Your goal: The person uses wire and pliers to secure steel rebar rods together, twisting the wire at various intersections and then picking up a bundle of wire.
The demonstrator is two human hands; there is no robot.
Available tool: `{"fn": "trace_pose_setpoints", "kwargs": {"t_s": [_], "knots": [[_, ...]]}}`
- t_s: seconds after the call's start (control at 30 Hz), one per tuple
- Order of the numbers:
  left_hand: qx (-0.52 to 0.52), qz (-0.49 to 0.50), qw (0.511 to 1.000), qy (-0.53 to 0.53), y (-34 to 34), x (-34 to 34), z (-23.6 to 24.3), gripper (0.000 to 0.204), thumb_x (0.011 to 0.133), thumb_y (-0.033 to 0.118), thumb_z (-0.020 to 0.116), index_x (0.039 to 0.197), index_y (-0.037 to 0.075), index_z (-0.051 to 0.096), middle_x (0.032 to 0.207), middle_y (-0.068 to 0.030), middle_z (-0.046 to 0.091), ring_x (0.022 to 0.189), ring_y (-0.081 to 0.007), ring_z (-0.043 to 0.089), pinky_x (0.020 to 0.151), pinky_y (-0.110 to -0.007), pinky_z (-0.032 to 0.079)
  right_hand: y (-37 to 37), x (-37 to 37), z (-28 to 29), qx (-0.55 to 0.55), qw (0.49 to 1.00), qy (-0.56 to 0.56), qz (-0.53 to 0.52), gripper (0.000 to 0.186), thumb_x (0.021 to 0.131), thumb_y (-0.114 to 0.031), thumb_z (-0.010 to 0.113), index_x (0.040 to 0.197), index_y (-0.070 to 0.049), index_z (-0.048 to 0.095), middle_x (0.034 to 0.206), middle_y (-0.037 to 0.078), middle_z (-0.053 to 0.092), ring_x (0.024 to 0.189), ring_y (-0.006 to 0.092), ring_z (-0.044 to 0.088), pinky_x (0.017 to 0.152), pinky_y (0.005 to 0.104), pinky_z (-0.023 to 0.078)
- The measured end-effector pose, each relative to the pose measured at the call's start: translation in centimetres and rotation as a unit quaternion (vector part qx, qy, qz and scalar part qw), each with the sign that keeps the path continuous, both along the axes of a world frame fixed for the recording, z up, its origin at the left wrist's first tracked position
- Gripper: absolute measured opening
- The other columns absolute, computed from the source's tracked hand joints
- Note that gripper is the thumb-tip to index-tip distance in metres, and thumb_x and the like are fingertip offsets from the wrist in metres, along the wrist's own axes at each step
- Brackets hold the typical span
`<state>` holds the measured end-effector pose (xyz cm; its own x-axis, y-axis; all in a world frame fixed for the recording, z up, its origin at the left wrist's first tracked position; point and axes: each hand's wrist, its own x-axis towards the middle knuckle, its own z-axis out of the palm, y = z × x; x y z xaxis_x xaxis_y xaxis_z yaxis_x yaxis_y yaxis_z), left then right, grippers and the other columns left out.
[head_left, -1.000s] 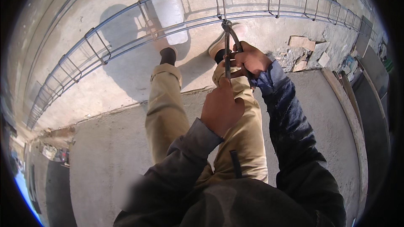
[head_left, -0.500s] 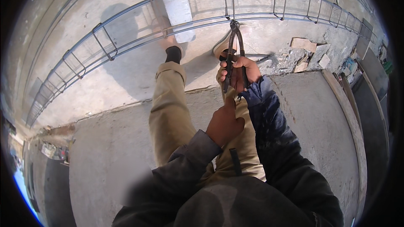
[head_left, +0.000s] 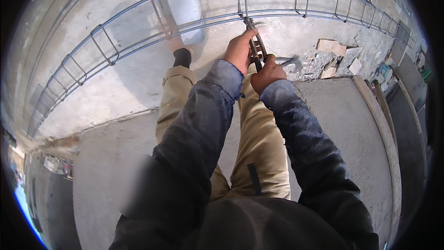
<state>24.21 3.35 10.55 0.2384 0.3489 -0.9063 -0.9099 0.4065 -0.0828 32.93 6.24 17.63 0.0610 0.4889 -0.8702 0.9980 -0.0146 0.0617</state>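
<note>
Dark pincers [head_left: 261,45] point away from me, their jaws at a stirrup on the near bars of a long steel rebar cage [head_left: 212,19]. My right hand [head_left: 269,73] is closed round the lower ends of the pincers' handles. Beside the tool's head, my left hand [head_left: 239,51] is closed, its thumb against the jaw end. What its fingers hold, if anything, is hidden. The cage crosses in front of me from left to right, with square stirrups along it.
A pale block [head_left: 180,7] lies behind the cage's bars. Broken tile pieces [head_left: 331,46] and rubble lie at the right, near a long wooden board [head_left: 381,129]. My legs stand on a concrete step [head_left: 111,157].
My left hand has moved forward from near my right palm to the pincers' head. My right hand has turned over and closed on the handles, which are now nearer together.
</note>
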Motion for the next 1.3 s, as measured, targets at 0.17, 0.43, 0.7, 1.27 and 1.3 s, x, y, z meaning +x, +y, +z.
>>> {"fn": "trace_pose_setpoints", "kwargs": {"t_s": [0.17,0.43,0.7,1.27,1.3], "knots": [[-0.065,-0.086,0.994,0.001,3.3,0.9,-1.7,0.019,0.079,0.014,0.067,0.077,0.002,0.053,0.061,-0.0024,0.048,0.050,-0.0153,0.051,0.046,-0.033,0.048,-0.1,0.4,0.7,-0.025,0.998,0.055,0.026,0.039,0.075,-0.018,0.059,0.103,0.003,0.041,0.087,0.026,0.060,0.080,0.0395,0.061,0.067,0.0467,0.049],[0.041,0.052,0.987,-0.143,1.9,0.7,-2.4,0.023,0.086,0.024,0.062,0.075,0.010,0.046,0.060,0.0043,0.040,0.054,-0.0077,0.042,0.052,-0.024,0.042,-0.7,5.4,0.0,-0.424,0.483,0.294,-0.708,0.032,0.083,-0.016,0.051,0.113,-0.005,0.046,0.096,0.009,0.054,0.081,0.0237,0.055,0.075,0.0382,0.044],[0.030,0.119,0.985,-0.121,1.4,1.6,-2.7,0.024,0.085,0.029,0.062,0.081,0.008,0.050,0.064,-0.0010,0.050,0.059,-0.0123,0.053,0.058,-0.026,0.049,2.4,2.9,1.0,-0.412,0.569,0.151,-0.696,0.011,0.075,-0.008,0.048,0.085,-0.006,0.045,0.075,0.005,0.046,0.061,0.0158,0.044,0.054,0.0327,0.036],[0.057,0.169,0.976,-0.125,0.7,4.3,-1.3,0.026,0.083,0.030,0.065,0.086,0.008,0.050,0.070,0.0012,0.049,0.062,-0.0113,0.052,0.059,-0.028,0.049,1.9,4.3,2.3,-0.270,0.693,0.238,-0.625,0.038,0.078,-0.017,0.064,0.109,-0.003,0.046,0.095,0.008,0.055,0.076,0.0214,0.056,0.064,0.0333,0.046],[0.044,0.135,0.985,-0.101,0.7,4.6,-1.5,0.027,0.082,0.029,0.065,0.088,0.006,0.051,0.072,-0.0009,0.051,0.065,-0.0132,0.054,0.060,-0.029,0.050,1.3,5.7,0.9,-0.307,0.650,0.202,-0.666,0.034,0.079,-0.014,0.061,0.108,-0.003,0.047,0.092,0.008,0.054,0.072,0.0190,0.054,0.059,0.0324,0.044]]}}
